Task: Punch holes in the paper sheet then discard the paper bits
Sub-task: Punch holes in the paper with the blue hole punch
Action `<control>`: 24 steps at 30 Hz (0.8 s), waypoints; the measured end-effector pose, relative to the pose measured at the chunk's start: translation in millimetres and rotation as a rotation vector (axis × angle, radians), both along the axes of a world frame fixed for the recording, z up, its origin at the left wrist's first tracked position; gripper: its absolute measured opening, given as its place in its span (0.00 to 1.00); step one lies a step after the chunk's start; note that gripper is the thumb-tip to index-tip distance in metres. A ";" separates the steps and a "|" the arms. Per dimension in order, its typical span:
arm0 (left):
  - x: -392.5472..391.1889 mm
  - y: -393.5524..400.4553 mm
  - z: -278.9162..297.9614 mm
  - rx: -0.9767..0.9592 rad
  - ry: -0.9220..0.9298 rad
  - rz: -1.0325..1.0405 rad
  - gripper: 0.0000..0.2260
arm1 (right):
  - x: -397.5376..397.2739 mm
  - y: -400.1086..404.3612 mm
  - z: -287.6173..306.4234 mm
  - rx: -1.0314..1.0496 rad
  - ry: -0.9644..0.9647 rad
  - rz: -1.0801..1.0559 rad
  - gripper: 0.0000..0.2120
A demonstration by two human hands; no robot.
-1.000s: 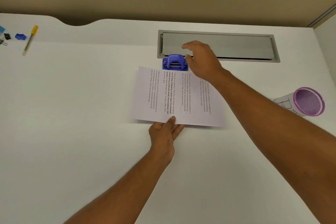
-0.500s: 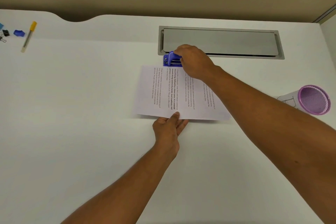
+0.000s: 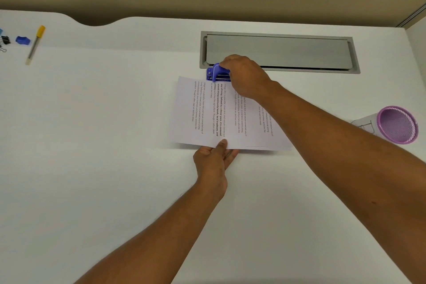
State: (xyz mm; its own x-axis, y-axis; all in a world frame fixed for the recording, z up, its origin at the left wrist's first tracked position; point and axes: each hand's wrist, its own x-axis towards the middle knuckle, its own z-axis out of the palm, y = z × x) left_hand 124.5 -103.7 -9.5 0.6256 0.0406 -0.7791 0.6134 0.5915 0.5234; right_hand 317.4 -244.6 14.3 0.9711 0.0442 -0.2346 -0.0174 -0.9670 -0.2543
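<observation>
Right hand [image 3: 244, 76] fingers closed over blue hole punch [image 3: 215, 73] at far edge of paper sheet [image 3: 207, 113]; left hand [image 3: 213, 163] pinches near edge, thumb on top, on bench [image 3: 92, 145].

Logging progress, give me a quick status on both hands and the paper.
Right hand pressing on blue hole punch. Left hand pinching near edge of paper sheet, far edge in the punch. Nothing in the way.
</observation>
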 end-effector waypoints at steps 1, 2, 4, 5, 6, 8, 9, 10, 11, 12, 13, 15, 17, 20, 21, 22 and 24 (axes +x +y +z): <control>0.6 0.2 -0.4 0.002 0.003 0.000 0.17 | -0.6 -0.3 -0.1 -0.005 -0.006 0.003 0.25; 1.4 0.3 -0.7 0.002 0.004 0.001 0.17 | -1.3 -0.5 -0.1 -0.008 -0.009 0.005 0.25; 3.0 0.3 -1.4 0.008 0.004 0.001 0.17 | -1.7 -0.2 0.3 -0.005 -0.006 0.007 0.25; 3.7 0.1 -1.4 0.014 0.005 -0.001 0.18 | -1.5 0.0 0.9 -0.002 0.001 0.005 0.26; 4.4 -0.2 -1.3 0.019 0.006 -0.002 0.18 | -1.1 0.1 2.0 0.001 0.010 0.003 0.26; 6.0 -1.4 -0.7 0.023 0.005 -0.003 0.18 | -0.1 0.1 3.5 0.005 0.031 -0.004 0.27; 6.9 -2.0 -0.4 0.023 0.004 -0.004 0.18 | 0.1 -0.1 3.9 0.007 0.036 -0.006 0.27; 7.8 -2.6 0.1 0.023 0.004 -0.006 0.18 | -0.3 -0.2 4.0 0.009 0.034 -0.007 0.27; 8.8 -3.1 0.6 0.022 0.004 -0.006 0.17 | -0.3 -0.1 4.1 0.011 0.028 -0.008 0.27; 9.7 -3.7 1.3 0.021 0.003 -0.007 0.17 | -1.3 -0.3 3.7 0.013 0.023 -0.009 0.27; 10.6 -4.3 1.9 0.020 0.001 -0.009 0.17 | -1.6 -0.3 3.3 0.016 0.018 -0.010 0.27; 13.0 -5.5 3.1 0.023 0.001 -0.013 0.17 | -2.5 -0.2 2.5 0.017 0.012 -0.013 0.27; 15.6 -6.7 3.9 0.026 0.004 -0.014 0.17 | -2.3 0.4 2.4 0.010 0.015 -0.015 0.26; 19.4 -7.6 4.5 0.027 0.007 -0.010 0.17 | -3.6 1.2 1.1 0.003 0.004 -0.012 0.25; 20.6 -7.9 4.4 0.027 0.007 -0.007 0.17 | -4.6 1.2 0.9 0.004 0.001 -0.011 0.25; 21.4 -8.0 4.5 0.026 0.006 -0.003 0.17 | -6.6 0.9 0.2 0.008 -0.010 -0.006 0.25; 23.1 -8.6 4.8 0.026 0.008 0.004 0.17 | -10.3 0.5 -0.7 0.011 -0.043 0.013 0.25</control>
State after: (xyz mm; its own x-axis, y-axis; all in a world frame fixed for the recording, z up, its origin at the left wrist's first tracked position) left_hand 147.6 -112.3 -4.7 0.6189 0.0633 -0.7829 0.6153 0.5804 0.5333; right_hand 307.2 -244.1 13.6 0.9796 0.0591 -0.1922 0.0063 -0.9643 -0.2647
